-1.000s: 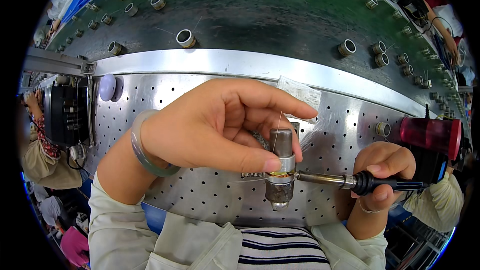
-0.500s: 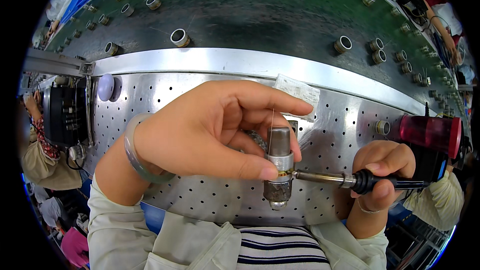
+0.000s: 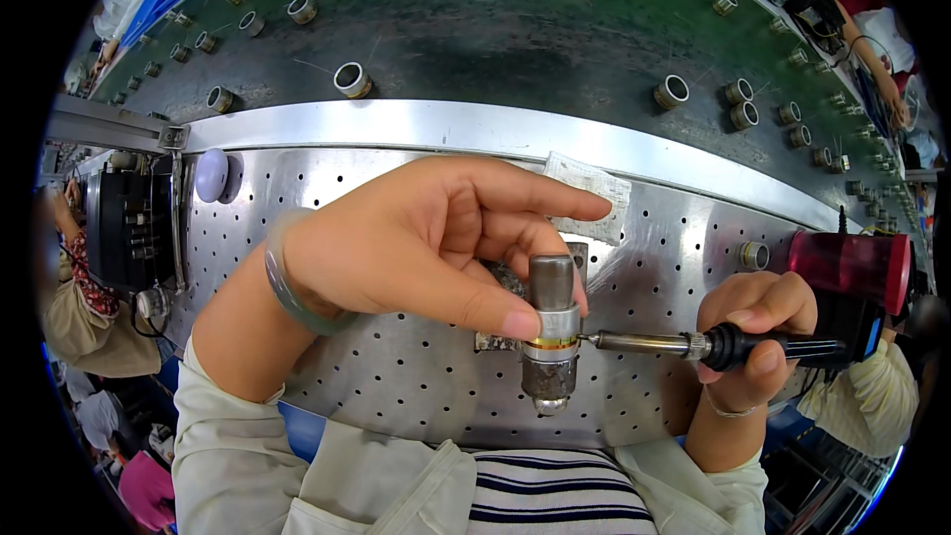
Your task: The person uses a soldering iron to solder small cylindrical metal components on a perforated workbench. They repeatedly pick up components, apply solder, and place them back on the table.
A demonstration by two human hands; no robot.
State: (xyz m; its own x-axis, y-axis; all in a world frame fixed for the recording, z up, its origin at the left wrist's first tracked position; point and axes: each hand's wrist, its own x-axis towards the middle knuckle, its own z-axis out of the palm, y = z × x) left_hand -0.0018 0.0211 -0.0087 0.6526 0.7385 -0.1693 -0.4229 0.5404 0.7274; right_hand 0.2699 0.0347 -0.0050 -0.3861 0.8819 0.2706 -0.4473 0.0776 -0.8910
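Observation:
My left hand grips an upright metal cylinder, thumb on its near left side and fingers partly hidden behind it; the index finger sticks out to the right. Around the cylinder's middle sits a silver ring with a thin golden band, above a dark, rough lower part with a shiny rounded end. A soldering iron lies level in my right hand, fingers closed round its black handle. Its tip touches, or almost touches, the ring's right side at the golden band.
The perforated metal worktop carries a lilac knob, a whitish cloth pad, a loose ring and a red-fronted container. Beyond a metal rail, several similar rings stand on a green belt. Other people sit at both sides.
My left thumb has shifted slightly up and left, so more of the golden band shows. The iron's tip stays near the ring. The rings on the belt have moved a little left.

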